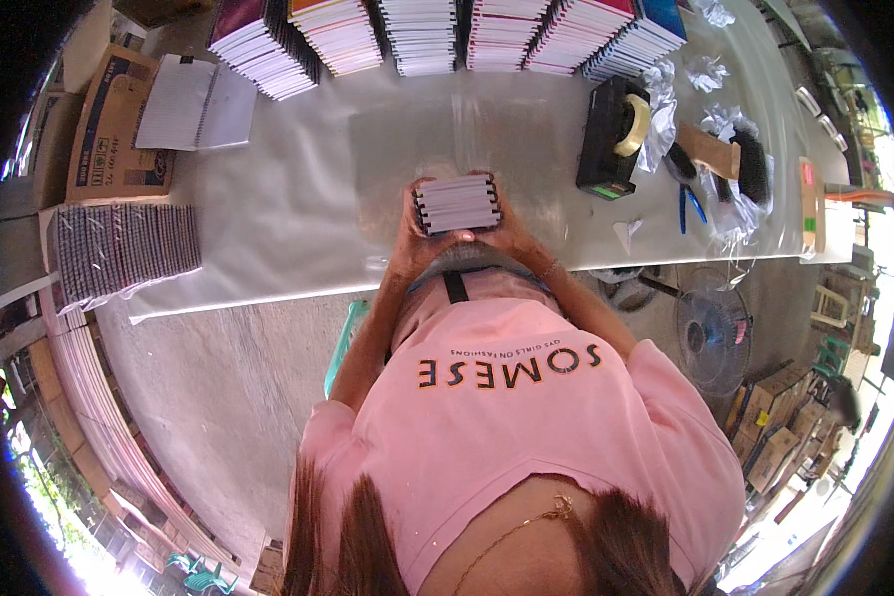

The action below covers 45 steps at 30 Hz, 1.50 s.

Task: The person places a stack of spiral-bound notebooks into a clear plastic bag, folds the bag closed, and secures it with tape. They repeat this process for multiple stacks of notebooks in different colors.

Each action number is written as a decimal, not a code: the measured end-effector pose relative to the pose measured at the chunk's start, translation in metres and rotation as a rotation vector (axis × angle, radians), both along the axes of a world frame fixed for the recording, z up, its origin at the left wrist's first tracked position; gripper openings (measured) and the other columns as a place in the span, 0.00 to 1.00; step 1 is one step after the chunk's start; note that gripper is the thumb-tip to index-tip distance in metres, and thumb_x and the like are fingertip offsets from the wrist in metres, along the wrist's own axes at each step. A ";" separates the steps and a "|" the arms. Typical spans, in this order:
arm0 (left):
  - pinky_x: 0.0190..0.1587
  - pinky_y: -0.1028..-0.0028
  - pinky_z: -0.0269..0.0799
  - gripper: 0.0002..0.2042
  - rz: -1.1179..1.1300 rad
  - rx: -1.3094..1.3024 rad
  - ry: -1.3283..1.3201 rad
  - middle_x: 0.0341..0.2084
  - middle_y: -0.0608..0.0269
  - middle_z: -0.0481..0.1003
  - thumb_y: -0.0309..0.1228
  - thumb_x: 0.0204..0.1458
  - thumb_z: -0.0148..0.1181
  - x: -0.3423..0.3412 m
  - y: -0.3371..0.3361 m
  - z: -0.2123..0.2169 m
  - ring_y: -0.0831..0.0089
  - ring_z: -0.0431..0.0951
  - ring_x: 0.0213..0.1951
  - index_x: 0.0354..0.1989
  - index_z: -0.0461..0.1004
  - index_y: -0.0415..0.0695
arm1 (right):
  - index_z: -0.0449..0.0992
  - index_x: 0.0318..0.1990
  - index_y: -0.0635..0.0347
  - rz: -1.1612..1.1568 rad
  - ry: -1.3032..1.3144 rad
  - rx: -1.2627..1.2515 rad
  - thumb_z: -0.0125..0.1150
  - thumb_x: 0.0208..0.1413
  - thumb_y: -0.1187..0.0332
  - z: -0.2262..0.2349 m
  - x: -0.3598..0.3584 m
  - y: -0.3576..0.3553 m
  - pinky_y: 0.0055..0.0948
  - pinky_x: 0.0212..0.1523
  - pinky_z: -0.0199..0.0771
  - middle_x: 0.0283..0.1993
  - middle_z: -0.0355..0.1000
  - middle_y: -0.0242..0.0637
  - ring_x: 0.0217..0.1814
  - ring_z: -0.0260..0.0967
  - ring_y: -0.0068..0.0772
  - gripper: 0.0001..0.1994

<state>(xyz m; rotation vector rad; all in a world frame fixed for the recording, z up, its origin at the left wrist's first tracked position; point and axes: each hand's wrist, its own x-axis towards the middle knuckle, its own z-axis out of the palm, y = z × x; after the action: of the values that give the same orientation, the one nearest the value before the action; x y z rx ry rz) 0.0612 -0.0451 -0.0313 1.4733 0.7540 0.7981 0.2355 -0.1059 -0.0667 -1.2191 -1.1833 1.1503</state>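
A: Grip state?
B: Left grip (413, 221) and right grip (509, 228) both clamped on the notebooks (459, 205), one at each end (fingers partly hidden).
A: Location?
B: Over the surface (278, 214), near its front edge; resting or lifted, cannot tell.
A: Surroundings?
B: Book stacks (419, 40) along the far side. Tape dispenser (600, 139) stands between right grip and brush (755, 169).

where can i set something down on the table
Widest: on the table, between spiral-bound stack and left hand. Narrower: between right hand and black tape dispenser. Crowded: the far side, lined with notebook piles, and around the brush.
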 end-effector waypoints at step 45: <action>0.56 0.56 0.59 0.29 0.008 0.073 0.452 0.45 0.45 0.69 0.55 0.57 0.53 0.009 0.044 -0.010 0.54 0.63 0.50 0.55 0.70 0.41 | 0.64 0.60 0.69 -0.306 -0.299 -0.303 0.58 0.55 0.45 0.009 0.002 0.010 0.45 0.59 0.61 0.53 0.62 0.56 0.60 0.56 0.55 0.36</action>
<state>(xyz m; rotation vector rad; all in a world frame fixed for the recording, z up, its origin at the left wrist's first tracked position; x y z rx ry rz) 0.0701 -0.0014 -0.0418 1.7427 1.0758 0.5039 0.2376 -0.0958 -0.0577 -1.7862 -1.0110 0.9591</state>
